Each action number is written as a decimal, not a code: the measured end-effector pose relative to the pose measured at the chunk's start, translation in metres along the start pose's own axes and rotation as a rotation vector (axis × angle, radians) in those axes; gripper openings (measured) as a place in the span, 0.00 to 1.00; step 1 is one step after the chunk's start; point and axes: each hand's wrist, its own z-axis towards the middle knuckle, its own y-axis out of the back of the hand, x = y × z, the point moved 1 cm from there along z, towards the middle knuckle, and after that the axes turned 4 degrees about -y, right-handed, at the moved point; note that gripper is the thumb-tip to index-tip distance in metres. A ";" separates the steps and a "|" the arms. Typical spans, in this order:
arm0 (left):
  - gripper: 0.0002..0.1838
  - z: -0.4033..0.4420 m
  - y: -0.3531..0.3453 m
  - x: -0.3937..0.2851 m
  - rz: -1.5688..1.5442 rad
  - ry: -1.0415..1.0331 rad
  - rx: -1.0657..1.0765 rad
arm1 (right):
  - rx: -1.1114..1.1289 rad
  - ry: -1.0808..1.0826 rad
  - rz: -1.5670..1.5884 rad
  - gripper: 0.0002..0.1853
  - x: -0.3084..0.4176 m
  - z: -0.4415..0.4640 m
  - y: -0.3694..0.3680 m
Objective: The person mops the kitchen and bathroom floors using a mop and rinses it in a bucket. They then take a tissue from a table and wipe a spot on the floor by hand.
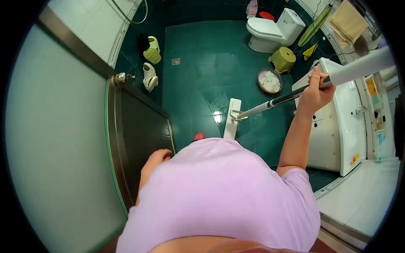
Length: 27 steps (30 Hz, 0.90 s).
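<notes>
My right hand is wrapped round the handle of a flat mop, just below its thick white upper grip. The handle slants down to the left, and the white mop head lies on the wet green tiled floor. My left hand hangs by my side near the lower edge of the door. Its fingers are loosely curved and hold nothing visible; my shirt hides part of it. A red shoe tip shows in front of me.
A white toilet, an olive stool and a basin with white cloth stand at the back right. The washbasin cabinet is on my right. Slippers hang along the left wall, and a drain sits in the floor.
</notes>
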 end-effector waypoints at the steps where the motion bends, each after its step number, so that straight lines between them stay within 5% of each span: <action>1: 0.14 0.028 0.016 -0.004 0.017 -0.083 0.000 | 0.004 0.006 -0.022 0.09 -0.006 0.009 -0.011; 11: 0.14 0.289 0.149 -0.078 0.115 -0.533 0.042 | -0.018 0.105 0.151 0.09 -0.043 0.091 -0.106; 18: 0.17 0.424 0.163 -0.035 0.344 -0.371 0.144 | 0.178 0.081 0.245 0.08 -0.145 0.172 -0.204; 24: 0.17 0.482 0.231 -0.047 0.043 -0.227 -0.015 | 0.387 0.116 0.219 0.04 -0.240 0.243 -0.370; 27: 0.16 0.518 0.260 -0.032 0.086 -0.173 -0.056 | 0.503 0.063 0.321 0.11 -0.295 0.270 -0.465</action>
